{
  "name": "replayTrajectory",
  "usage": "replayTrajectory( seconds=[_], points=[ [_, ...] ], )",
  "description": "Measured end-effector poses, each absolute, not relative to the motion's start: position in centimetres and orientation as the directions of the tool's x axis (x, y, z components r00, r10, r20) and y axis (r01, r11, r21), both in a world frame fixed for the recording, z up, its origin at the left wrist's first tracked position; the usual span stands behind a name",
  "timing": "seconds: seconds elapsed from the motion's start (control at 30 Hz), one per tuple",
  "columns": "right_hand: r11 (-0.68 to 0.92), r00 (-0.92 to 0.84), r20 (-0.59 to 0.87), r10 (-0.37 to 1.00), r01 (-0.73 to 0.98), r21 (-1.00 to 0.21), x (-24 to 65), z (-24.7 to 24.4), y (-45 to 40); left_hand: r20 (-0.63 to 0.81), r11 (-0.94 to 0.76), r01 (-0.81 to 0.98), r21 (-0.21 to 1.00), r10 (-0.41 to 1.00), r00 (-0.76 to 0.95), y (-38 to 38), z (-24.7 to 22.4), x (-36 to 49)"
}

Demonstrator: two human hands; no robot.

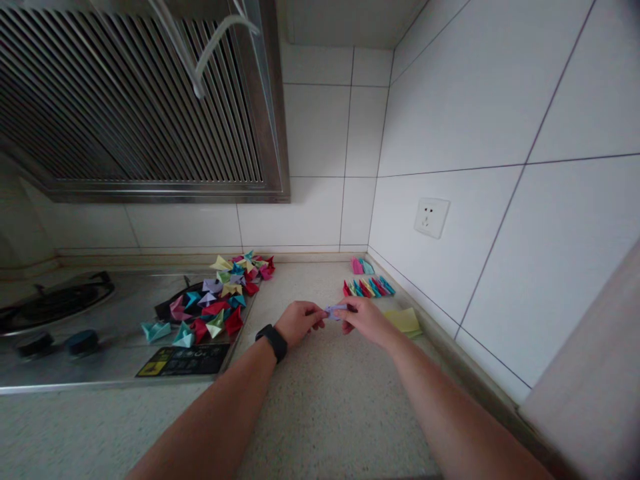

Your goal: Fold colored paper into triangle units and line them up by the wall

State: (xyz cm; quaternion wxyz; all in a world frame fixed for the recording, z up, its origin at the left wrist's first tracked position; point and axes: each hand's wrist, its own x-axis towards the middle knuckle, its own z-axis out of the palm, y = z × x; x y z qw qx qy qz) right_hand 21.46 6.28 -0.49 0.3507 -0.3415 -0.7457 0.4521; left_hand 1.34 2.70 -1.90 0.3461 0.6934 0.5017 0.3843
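Left hand and right hand together, I pinch a folded lilac paper — fingertips closed on either end — over the counter; yellow paper sheets lie beside my right wrist, and colourful origami boats crowd the gas stove to my left

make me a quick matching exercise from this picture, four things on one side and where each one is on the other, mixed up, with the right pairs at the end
Things
1. watch
2. purple paper
3. socket
4. yellow paper

Places
A. lying on the counter, beside the right arm
B. worn on the left arm
C. set in the tiled wall
D. held between the left hand and the right hand

Right pairs: 1-B, 2-D, 3-C, 4-A
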Motion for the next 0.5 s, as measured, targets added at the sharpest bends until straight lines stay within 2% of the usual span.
replayTrajectory(
  seconds=[0.5],
  points=[
    [0.325,-0.543,0.178,0.821,0.186,-0.927,22.14,-0.43,6.79,0.216,-0.295,0.410,0.863,0.950,0.227,2.29,-1.50,1.53]
  ],
)
